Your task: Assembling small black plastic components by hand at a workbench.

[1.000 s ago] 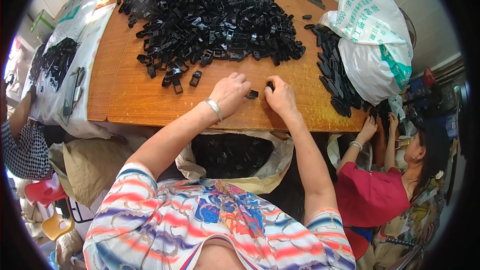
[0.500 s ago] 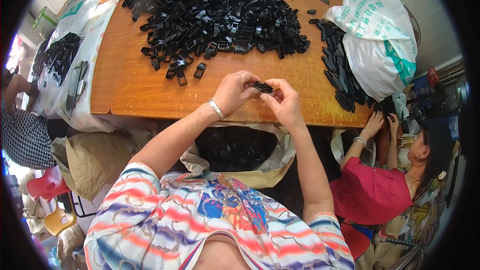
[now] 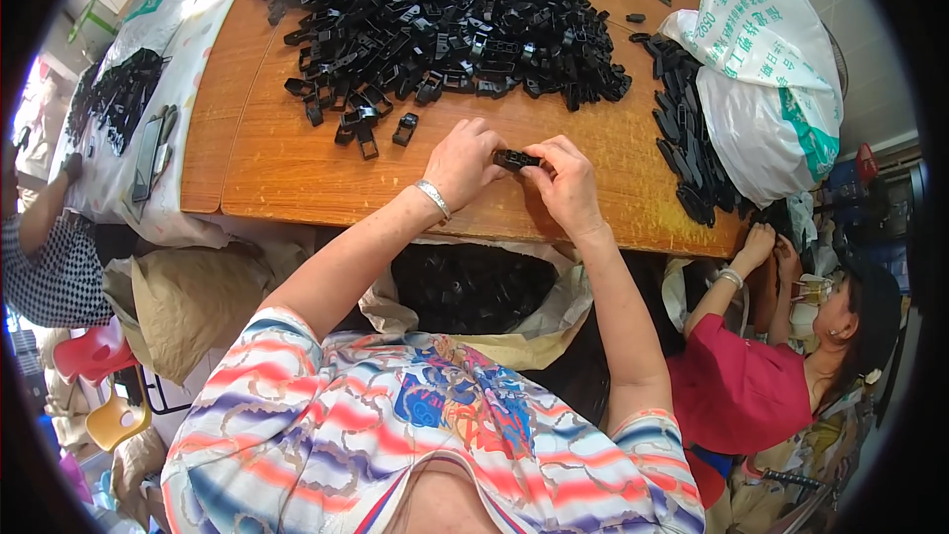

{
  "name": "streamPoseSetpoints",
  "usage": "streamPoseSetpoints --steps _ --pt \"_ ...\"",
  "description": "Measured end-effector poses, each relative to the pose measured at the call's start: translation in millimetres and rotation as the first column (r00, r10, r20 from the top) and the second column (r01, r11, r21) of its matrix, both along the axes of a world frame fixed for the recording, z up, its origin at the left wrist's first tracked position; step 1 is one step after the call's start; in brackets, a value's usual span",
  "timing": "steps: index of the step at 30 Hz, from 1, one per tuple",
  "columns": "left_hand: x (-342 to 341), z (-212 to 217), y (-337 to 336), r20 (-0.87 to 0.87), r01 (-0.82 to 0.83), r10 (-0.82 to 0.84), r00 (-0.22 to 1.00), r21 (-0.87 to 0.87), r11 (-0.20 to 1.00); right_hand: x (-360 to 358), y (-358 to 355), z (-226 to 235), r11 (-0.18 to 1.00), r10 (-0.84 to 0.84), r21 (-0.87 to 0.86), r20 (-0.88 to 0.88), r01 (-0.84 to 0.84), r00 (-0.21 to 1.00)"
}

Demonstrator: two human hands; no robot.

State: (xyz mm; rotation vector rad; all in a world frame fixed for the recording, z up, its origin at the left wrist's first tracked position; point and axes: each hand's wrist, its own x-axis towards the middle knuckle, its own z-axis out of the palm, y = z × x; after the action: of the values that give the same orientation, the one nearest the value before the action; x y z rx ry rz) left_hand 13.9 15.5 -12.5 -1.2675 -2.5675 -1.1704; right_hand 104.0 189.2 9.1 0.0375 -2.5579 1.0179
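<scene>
A small black plastic part (image 3: 513, 160) is held between my two hands, just above the near part of the wooden table (image 3: 326, 178). My left hand (image 3: 463, 164) pinches its left end, and my right hand (image 3: 565, 184) grips the right end with thumb and fingers. What exact kind of part it is, I cannot make out. Beyond my hands spreads a big heap of black plastic parts (image 3: 445, 25), shaped like open clips or buckles. One loose black piece (image 3: 405, 129) lies in front of the heap, near my left hand.
Below the table edge, in front of me, an open sack (image 3: 524, 351) holds black parts. Long black pieces (image 3: 682, 143) lie at the right beside a white plastic bag (image 3: 766, 89). A co-worker in red (image 3: 741, 376) works at the right; another person's arm (image 3: 44, 203) shows at the left.
The black part has turned more level between my hands. The whole view has shifted slightly, and the arm at the far left now reaches onto the covered table.
</scene>
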Motion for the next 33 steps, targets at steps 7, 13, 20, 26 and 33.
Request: streamPoseSetpoints --steps 7,13,20,26,33 --pt "-3.0 2.8 1.1 0.061 0.004 -0.001 0.998 -0.046 0.999 -5.2 -3.1 8.6 0.998 0.046 0.051 -0.009 -0.045 0.999" --pt "-2.7 1.8 0.4 0.074 0.002 0.0 0.997 -0.036 0.999 0.7 -6.9 6.1 0.948 0.071 0.315 -0.065 -0.047 0.995" --pt "-6.2 5.5 3.0 0.01 0.001 -0.001 1.0 -0.03 1.0 6.9 -17.9 -2.3 0.867 0.043 0.499 -0.087 0.006 0.995" --pt "-38.6 31.5 -14.4 0.226 0.288 -0.259 0.939 -0.106 0.952 23.2 -12.3 14.8 0.96 0.059 0.265 0.102 -0.085 0.993" --pt "-75.5 12.6 25.9 -0.186 -0.202 0.17 0.968 -0.17 0.965 -77.7 20.9 1.6 0.906 -0.274 0.313 -0.082 0.286 0.958"
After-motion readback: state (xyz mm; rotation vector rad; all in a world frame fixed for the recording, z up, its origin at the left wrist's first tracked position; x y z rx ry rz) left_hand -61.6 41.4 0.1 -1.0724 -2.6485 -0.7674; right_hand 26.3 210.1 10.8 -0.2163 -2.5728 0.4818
